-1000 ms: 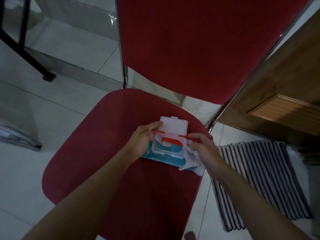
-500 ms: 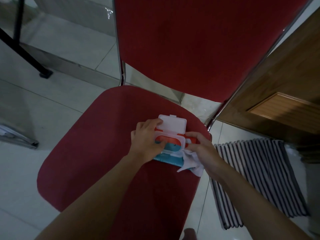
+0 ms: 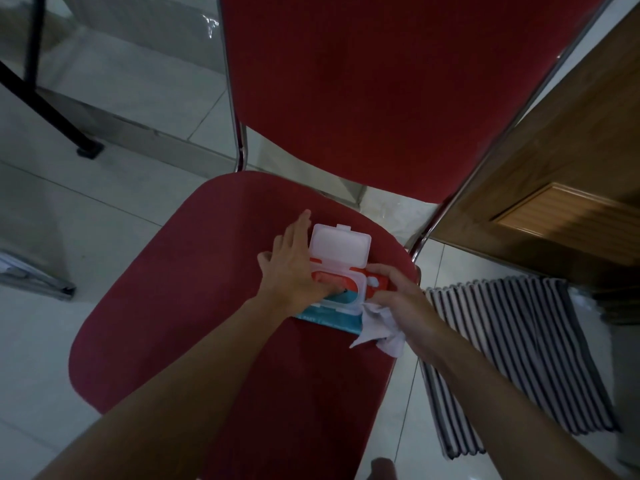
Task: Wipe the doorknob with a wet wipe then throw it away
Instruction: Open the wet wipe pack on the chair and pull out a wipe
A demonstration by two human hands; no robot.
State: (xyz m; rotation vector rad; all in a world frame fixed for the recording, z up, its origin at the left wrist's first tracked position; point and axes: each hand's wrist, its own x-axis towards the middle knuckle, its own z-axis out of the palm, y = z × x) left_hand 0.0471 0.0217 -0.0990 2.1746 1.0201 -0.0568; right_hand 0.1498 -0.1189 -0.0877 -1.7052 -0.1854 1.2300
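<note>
Left hand (image 3: 298, 268) has gone from gripping the wipes pack (image 3: 332, 299) to lying flat over it, fingers spread & reaching past the far edge beside the flip lid (image 3: 341, 247), which stands open as before. Right hand (image 3: 401, 306) hasn't shifted: pinches the pack's right end w/ a wet wipe (image 3: 379, 329) bunched under the palm, already out. Looks like the pack's being pressed down so the lid can be shut; doorknob not in view, so wiping's not begun. Pack sits at the far right of the chair seat (image 3: 173, 306), close to its right edge, w/ the striped mat (image 3: 519, 358) on the floor below. Seat's left & near parts lie bare, plenty of room
</note>
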